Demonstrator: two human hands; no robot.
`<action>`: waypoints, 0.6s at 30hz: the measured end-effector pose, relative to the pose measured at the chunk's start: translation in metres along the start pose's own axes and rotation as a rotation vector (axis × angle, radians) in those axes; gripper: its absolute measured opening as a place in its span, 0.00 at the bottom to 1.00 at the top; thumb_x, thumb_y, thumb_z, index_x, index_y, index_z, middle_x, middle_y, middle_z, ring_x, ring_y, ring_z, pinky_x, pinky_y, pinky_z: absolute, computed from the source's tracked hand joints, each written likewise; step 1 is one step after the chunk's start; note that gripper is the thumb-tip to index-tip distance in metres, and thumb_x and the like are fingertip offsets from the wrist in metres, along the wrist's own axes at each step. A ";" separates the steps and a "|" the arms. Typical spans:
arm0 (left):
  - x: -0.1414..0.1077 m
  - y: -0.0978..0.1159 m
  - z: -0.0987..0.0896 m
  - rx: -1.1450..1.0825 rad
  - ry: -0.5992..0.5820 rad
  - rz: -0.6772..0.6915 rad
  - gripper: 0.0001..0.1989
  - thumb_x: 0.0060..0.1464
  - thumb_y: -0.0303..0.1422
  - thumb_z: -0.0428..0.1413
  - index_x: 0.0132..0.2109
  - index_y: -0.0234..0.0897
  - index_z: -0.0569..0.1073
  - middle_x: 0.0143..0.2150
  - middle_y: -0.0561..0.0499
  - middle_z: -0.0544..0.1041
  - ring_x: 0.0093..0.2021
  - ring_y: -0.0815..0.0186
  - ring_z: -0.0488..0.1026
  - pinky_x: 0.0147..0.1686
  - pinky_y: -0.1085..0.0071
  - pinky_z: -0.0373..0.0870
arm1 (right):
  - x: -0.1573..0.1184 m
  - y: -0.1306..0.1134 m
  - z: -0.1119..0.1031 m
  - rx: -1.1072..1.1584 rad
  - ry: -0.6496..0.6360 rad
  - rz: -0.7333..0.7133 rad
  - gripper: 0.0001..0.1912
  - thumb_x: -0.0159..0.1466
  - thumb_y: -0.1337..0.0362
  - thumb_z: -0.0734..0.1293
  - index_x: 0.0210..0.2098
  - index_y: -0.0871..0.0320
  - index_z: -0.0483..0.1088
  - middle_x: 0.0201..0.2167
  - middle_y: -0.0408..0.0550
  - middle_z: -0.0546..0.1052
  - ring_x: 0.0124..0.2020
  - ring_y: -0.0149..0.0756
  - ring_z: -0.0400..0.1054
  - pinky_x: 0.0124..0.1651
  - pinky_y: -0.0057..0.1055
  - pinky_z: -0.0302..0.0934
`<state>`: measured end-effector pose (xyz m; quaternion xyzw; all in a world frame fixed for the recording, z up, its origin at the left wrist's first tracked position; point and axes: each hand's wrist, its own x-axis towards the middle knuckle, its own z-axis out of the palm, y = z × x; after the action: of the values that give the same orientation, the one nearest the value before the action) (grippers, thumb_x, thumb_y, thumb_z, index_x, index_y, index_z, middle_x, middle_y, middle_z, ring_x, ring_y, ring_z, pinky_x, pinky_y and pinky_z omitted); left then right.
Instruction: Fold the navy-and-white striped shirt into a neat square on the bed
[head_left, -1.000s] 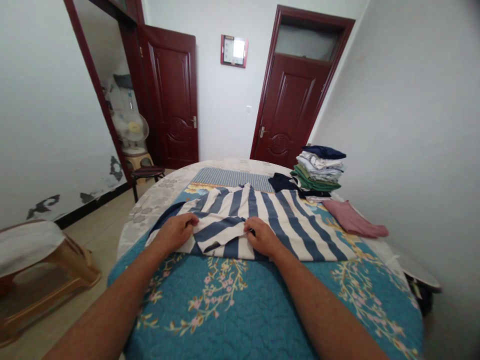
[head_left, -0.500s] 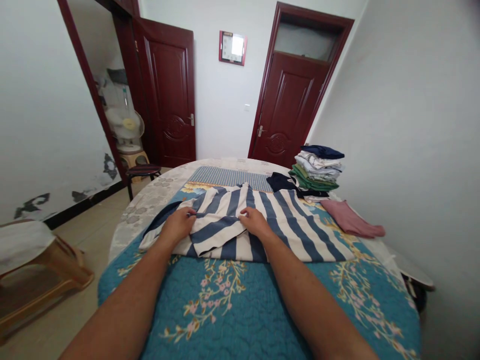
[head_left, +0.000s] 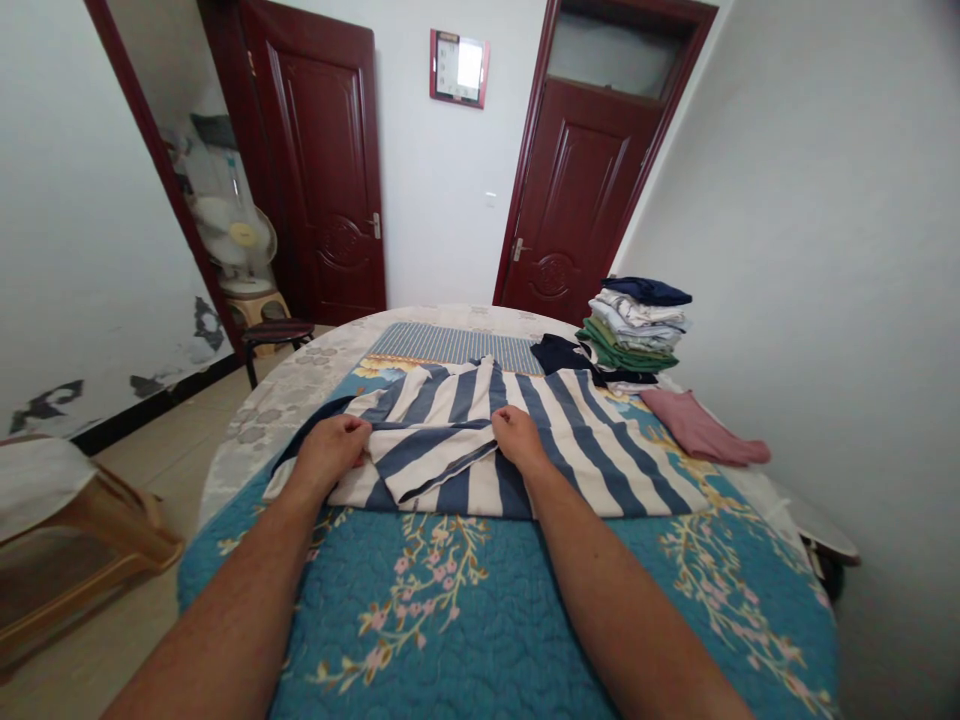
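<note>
The left hand [head_left: 330,452] curls closed over the navy-and-white striped cloth [head_left: 600,450], while the right hand [head_left: 517,438] pinches the same cloth at the edge of a folded flap [head_left: 435,465] (how much each hand has gathered is hidden under the fingers). The cloth lies spread across the middle of a bed [head_left: 255,440], on a quilted teal bedspread [head_left: 225,560] printed with pink blossoms. That broad, flat surface seems to give the layers something firm to lie against, and the hands, level and a little apart, appear to keep the flap taut between them. Toward the right, a stack of folded clothes [head_left: 634,325] sits squared up beyond the cloth, clear of the hands. A dark navy garment [head_left: 559,353] lies beside it, and a dusty-pink garment [head_left: 697,428] lies folded nearer the right wall.
</note>
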<state>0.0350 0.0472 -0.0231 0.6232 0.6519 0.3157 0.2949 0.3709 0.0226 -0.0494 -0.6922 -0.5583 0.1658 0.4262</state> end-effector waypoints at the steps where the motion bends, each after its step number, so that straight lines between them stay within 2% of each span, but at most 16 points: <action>1: -0.001 0.001 0.000 0.001 -0.002 0.025 0.18 0.54 0.43 0.58 0.45 0.36 0.82 0.32 0.47 0.84 0.28 0.58 0.80 0.28 0.68 0.73 | -0.002 -0.004 -0.002 -0.020 0.001 0.003 0.10 0.66 0.59 0.65 0.38 0.55 0.79 0.37 0.50 0.81 0.42 0.44 0.74 0.48 0.36 0.63; 4: -0.004 0.003 0.000 0.050 0.014 0.108 0.25 0.53 0.40 0.60 0.57 0.36 0.81 0.43 0.44 0.85 0.34 0.57 0.82 0.36 0.67 0.77 | -0.010 -0.013 -0.009 -0.050 -0.080 -0.023 0.18 0.65 0.55 0.70 0.51 0.57 0.78 0.35 0.49 0.80 0.40 0.43 0.74 0.47 0.35 0.64; 7: -0.005 0.005 0.000 0.092 0.045 0.184 0.28 0.54 0.32 0.58 0.63 0.38 0.77 0.55 0.43 0.83 0.50 0.54 0.82 0.51 0.65 0.76 | -0.016 -0.016 -0.015 -0.083 -0.208 -0.119 0.25 0.66 0.60 0.69 0.61 0.57 0.73 0.32 0.45 0.79 0.37 0.40 0.74 0.45 0.33 0.64; 10: -0.006 0.004 0.000 0.118 0.057 0.220 0.31 0.52 0.25 0.56 0.64 0.38 0.76 0.61 0.44 0.80 0.62 0.52 0.76 0.63 0.62 0.70 | -0.018 -0.017 -0.019 -0.191 -0.220 -0.098 0.21 0.68 0.64 0.67 0.60 0.60 0.74 0.38 0.50 0.81 0.42 0.41 0.75 0.49 0.33 0.65; 14: -0.004 0.002 0.004 0.176 0.046 0.237 0.34 0.50 0.24 0.56 0.66 0.36 0.74 0.64 0.42 0.78 0.65 0.51 0.73 0.67 0.60 0.66 | -0.027 -0.031 -0.023 -0.494 -0.142 -0.090 0.16 0.69 0.65 0.65 0.55 0.59 0.76 0.50 0.59 0.79 0.53 0.49 0.73 0.56 0.41 0.64; 16: -0.004 0.000 0.006 0.221 0.057 0.248 0.35 0.50 0.25 0.57 0.67 0.32 0.72 0.66 0.39 0.76 0.66 0.50 0.72 0.67 0.59 0.66 | -0.037 -0.046 -0.020 -0.571 -0.064 -0.195 0.16 0.71 0.65 0.63 0.55 0.59 0.75 0.53 0.62 0.77 0.56 0.51 0.70 0.58 0.43 0.64; 18: -0.005 0.000 0.008 0.261 0.103 0.278 0.35 0.50 0.26 0.56 0.67 0.30 0.71 0.65 0.36 0.76 0.65 0.49 0.72 0.67 0.57 0.67 | -0.049 -0.062 -0.011 -0.537 -0.037 -0.379 0.17 0.73 0.64 0.61 0.57 0.59 0.74 0.57 0.61 0.75 0.61 0.50 0.67 0.63 0.44 0.61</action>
<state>0.0411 0.0424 -0.0283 0.7232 0.6091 0.2979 0.1312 0.3237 -0.0263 -0.0069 -0.6607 -0.7085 -0.0571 0.2413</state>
